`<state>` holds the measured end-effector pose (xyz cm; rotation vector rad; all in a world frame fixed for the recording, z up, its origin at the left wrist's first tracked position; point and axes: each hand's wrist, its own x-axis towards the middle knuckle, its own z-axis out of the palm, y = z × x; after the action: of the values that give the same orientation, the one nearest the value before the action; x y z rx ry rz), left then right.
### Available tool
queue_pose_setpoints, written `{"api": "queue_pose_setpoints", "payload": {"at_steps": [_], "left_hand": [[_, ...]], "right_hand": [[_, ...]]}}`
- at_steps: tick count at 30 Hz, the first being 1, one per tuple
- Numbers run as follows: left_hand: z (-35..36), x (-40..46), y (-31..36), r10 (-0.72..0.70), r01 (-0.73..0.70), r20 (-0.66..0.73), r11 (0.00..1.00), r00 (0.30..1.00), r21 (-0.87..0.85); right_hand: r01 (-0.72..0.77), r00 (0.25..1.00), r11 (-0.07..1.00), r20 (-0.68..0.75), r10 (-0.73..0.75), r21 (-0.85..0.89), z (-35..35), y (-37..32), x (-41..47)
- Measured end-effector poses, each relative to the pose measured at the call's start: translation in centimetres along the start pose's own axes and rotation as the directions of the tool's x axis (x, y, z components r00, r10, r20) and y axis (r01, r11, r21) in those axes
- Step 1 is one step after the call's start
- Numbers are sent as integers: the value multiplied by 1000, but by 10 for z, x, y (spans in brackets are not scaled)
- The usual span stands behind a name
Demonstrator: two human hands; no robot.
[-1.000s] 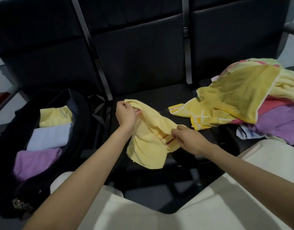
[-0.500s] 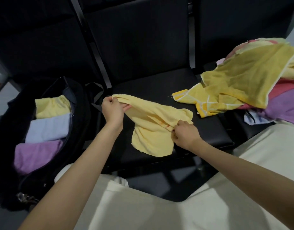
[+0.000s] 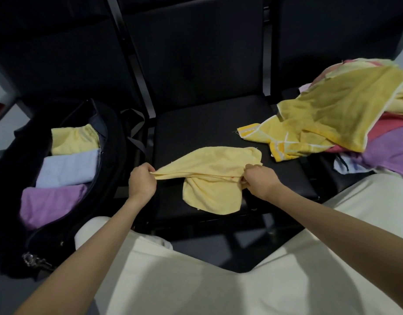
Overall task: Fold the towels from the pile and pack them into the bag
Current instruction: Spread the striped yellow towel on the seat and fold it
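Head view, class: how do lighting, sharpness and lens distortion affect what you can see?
Head view: dim light, so the black bag merges with the dark seats; wide-angle lens bows the edges; the pale yellow towel reads clearly, slightly soft.

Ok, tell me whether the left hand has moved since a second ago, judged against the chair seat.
Yes. The left hand, keeping its grip on the pale yellow towel, has moved toward the person, from the back of the black chair seat to near its front left edge.
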<state>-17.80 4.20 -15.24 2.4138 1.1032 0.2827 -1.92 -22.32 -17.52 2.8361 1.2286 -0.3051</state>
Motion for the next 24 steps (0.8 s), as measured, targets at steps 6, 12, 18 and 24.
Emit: {"api": "queue_pose_setpoints", "payload": {"at_steps": [6, 12, 18, 24], "left_hand": [[1, 4, 3, 81, -137, 195, 945, 978, 296], [-13, 7, 21, 126, -129, 26, 973, 992, 191], [-52, 29, 60, -99, 12, -265, 950, 959, -312], [-104, 46, 113, -309, -38, -378, 729, 873, -683]], "right_hand": [[28, 999, 1000, 42, -28, 7, -3, 7, 0], [21, 990, 997, -139, -11, 68, -24, 32, -5], [113, 910, 974, -414, -23, 195, -78, 50, -5], [105, 759, 975, -649, 47, 193, -141, 56, -2]]}}
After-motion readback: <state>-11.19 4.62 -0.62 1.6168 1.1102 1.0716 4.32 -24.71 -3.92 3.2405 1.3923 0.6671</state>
